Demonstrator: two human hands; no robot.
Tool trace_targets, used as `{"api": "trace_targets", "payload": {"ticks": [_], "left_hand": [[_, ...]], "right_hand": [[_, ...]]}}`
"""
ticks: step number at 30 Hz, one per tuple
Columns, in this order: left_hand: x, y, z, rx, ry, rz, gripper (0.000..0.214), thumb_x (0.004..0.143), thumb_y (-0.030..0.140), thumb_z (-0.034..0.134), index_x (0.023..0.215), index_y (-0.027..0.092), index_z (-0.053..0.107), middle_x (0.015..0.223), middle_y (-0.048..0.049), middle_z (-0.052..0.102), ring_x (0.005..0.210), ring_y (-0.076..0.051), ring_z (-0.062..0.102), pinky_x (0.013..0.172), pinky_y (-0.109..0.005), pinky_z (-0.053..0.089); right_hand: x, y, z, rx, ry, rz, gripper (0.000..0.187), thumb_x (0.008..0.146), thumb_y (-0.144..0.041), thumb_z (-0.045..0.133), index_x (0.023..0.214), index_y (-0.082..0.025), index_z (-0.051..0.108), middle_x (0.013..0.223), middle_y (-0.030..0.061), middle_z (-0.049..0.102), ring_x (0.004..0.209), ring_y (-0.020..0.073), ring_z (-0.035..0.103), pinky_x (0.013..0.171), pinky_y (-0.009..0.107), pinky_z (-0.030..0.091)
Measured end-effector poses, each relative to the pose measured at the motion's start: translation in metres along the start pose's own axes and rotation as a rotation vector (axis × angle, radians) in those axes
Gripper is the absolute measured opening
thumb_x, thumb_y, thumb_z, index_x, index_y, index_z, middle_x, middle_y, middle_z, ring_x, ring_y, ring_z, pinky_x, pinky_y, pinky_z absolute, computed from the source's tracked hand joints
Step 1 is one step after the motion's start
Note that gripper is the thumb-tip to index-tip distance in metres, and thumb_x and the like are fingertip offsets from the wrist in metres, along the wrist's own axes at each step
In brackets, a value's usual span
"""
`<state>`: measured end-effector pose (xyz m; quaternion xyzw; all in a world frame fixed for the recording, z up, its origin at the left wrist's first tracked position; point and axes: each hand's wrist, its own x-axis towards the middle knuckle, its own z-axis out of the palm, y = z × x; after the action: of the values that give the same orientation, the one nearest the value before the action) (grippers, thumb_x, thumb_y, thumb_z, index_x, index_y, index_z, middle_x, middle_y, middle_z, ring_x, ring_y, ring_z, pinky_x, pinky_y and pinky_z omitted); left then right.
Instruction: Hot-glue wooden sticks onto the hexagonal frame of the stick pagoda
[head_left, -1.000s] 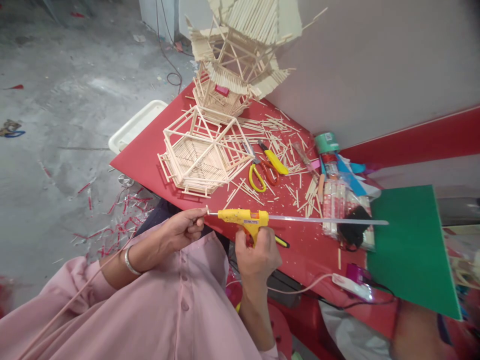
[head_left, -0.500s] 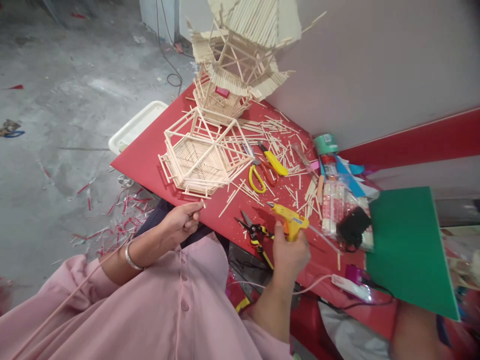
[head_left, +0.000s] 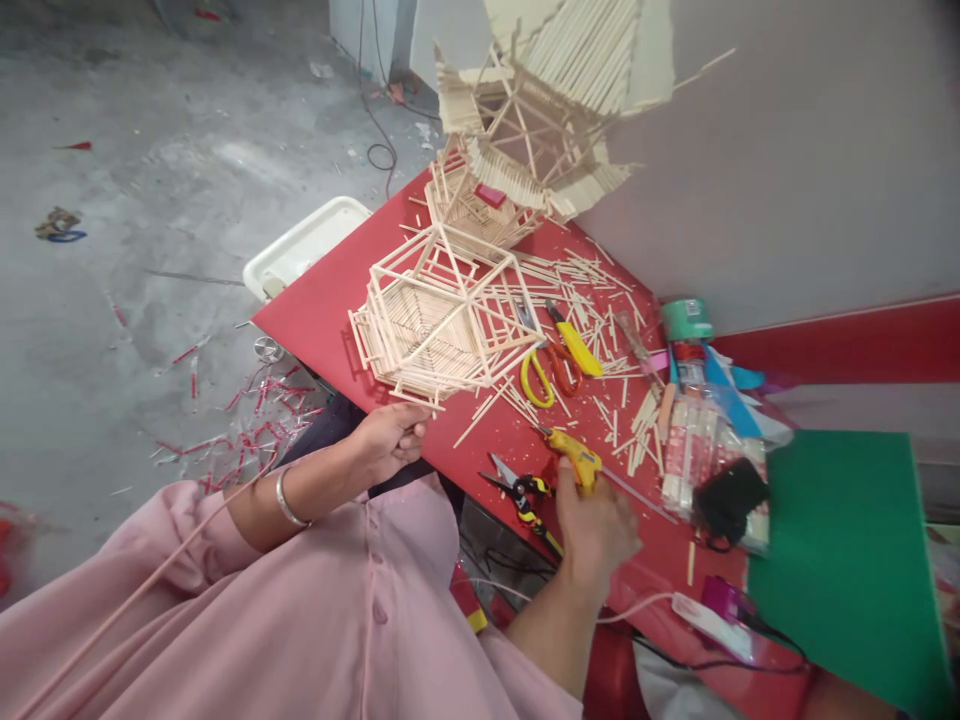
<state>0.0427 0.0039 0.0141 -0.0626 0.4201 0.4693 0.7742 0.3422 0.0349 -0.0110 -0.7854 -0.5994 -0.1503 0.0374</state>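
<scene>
My left hand [head_left: 391, 440] is closed in a pinch on a small wooden stick piece [head_left: 435, 410], at the near rim of a hexagonal stick frame [head_left: 424, 335]. This frame has a floor of sticks laid in rings and thin bars over its top. On the right, my right hand [head_left: 600, 530] is at the handle of a yellow glue gun [head_left: 576, 457], thumb on one side; its other fingers are partly hidden and blurred. The gun's nozzle points left, low over the red table. Yellow-and-black snips [head_left: 525, 495] lie just left of the gun.
Beyond the frame stands a tall roofed stick model [head_left: 540, 130]. Scissors [head_left: 551, 375], a yellow cutter knife [head_left: 576, 342] and loose sticks [head_left: 585, 285] cover the red table [head_left: 315, 325]. Bagged sticks [head_left: 686, 455] and a green board [head_left: 847, 540] are at the right.
The glue gun and my right hand have dropped lower toward the tabletop. My left hand has brought the stick piece up against the frame's near rim. The whole view has shifted slightly.
</scene>
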Motion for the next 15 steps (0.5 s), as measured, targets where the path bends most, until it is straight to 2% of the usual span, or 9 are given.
{"api": "trace_targets", "payload": {"ticks": [2,4,7,10,12,15], "left_hand": [[0.001,0.001,-0.001,-0.011,0.011,-0.023,0.027,0.081,0.012,0.06,0.059,0.016,0.046,0.045,0.0067,0.041,0.032,-0.001,0.024,0.035,-0.015,0.016],[0.003,0.003,-0.003,-0.041,0.009,-0.048,0.026,0.081,0.01,0.057,0.059,0.016,0.046,0.045,0.0064,0.041,0.033,-0.001,0.024,0.035,-0.014,0.017],[0.005,0.006,-0.006,-0.095,-0.036,-0.108,0.024,0.079,0.006,0.054,0.06,0.016,0.045,0.048,0.0059,0.041,0.035,-0.001,0.027,0.035,-0.013,0.02],[0.008,0.008,-0.007,-0.114,-0.069,-0.159,0.024,0.079,0.002,0.051,0.061,0.016,0.044,0.05,0.0067,0.038,0.035,-0.001,0.027,0.036,-0.013,0.021],[0.01,0.009,-0.006,-0.101,-0.071,-0.17,0.025,0.079,0.001,0.048,0.061,0.017,0.043,0.048,0.0077,0.034,0.035,-0.001,0.026,0.036,-0.013,0.02],[0.011,0.01,-0.006,-0.066,-0.073,-0.176,0.028,0.083,0.002,0.044,0.059,0.017,0.042,0.045,0.0086,0.028,0.034,-0.002,0.025,0.036,-0.014,0.02]], "right_hand": [[-0.002,-0.006,-0.01,0.027,0.16,-0.041,0.053,0.083,-0.06,0.057,0.104,-0.013,0.071,0.099,0.0213,0.067,0.087,0.0351,0.061,0.07,0.045,0.044],[-0.007,-0.018,-0.022,0.146,0.308,-0.154,0.044,0.084,-0.051,0.061,0.105,-0.013,0.07,0.103,0.0207,0.067,0.092,0.0344,0.062,0.074,0.047,0.047],[-0.027,-0.051,-0.037,0.399,0.384,-0.364,0.027,0.088,-0.034,0.061,0.105,-0.015,0.068,0.104,0.0173,0.066,0.099,0.0285,0.064,0.083,0.043,0.051],[-0.061,-0.091,-0.044,0.578,0.29,-0.515,0.019,0.09,-0.023,0.059,0.106,-0.019,0.066,0.098,0.0116,0.067,0.09,0.0209,0.066,0.08,0.036,0.054],[-0.085,-0.112,-0.044,0.703,0.202,-0.64,0.02,0.09,-0.021,0.058,0.109,-0.021,0.064,0.093,0.0085,0.067,0.083,0.0174,0.067,0.076,0.031,0.055],[-0.106,-0.129,-0.037,0.869,0.103,-0.722,0.02,0.09,-0.02,0.056,0.11,-0.018,0.061,0.085,0.0068,0.068,0.075,0.0149,0.066,0.068,0.025,0.053]]}}
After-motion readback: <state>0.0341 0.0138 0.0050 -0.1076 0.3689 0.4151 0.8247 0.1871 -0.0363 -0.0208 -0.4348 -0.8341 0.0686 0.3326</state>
